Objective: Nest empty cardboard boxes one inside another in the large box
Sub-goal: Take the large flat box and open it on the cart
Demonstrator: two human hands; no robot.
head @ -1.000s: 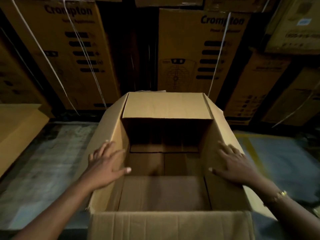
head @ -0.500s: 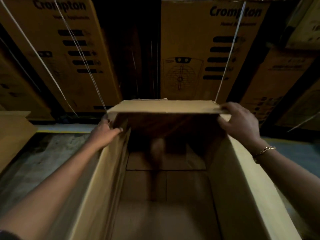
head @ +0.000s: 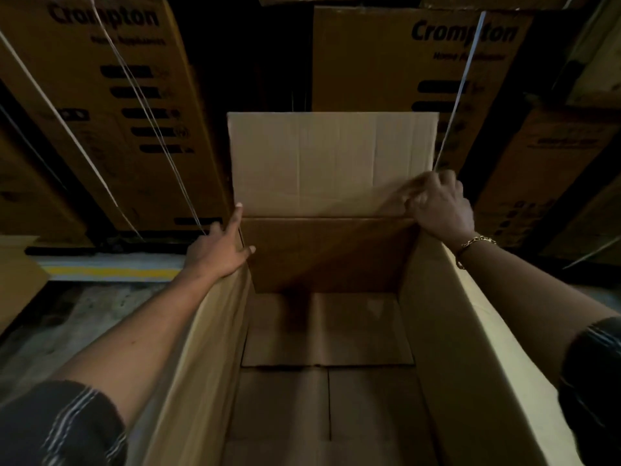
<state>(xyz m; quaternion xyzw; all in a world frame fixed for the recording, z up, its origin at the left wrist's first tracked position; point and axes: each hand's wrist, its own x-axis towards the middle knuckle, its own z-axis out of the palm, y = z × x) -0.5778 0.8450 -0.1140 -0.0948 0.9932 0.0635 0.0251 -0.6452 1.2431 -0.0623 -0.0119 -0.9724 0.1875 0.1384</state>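
Note:
The large brown cardboard box [head: 447, 331] stands open right below me, with nothing inside but its folded bottom panels. Its far flap [head: 332, 163] stands upright. My left hand [head: 220, 247] lies at the far left corner with fingers spread and straight, fingertips touching the flap's lower left edge. My right hand [head: 440, 205], a gold bracelet on its wrist, grips the flap's lower right corner with curled fingers; it is blurred. Both side walls run along my forearms.
Tall strapped "Crompton" cartons [head: 420, 62] are stacked just behind the box, another [head: 100, 112] to the left. Part of a flat cardboard piece [head: 16, 280] shows at the left edge. A yellow floor line [head: 111, 272] and grey concrete lie to the left.
The far flap has swung from lying over the opening to standing upright. Both hands moved from the side flaps to the far corners, and I have leaned in over the box.

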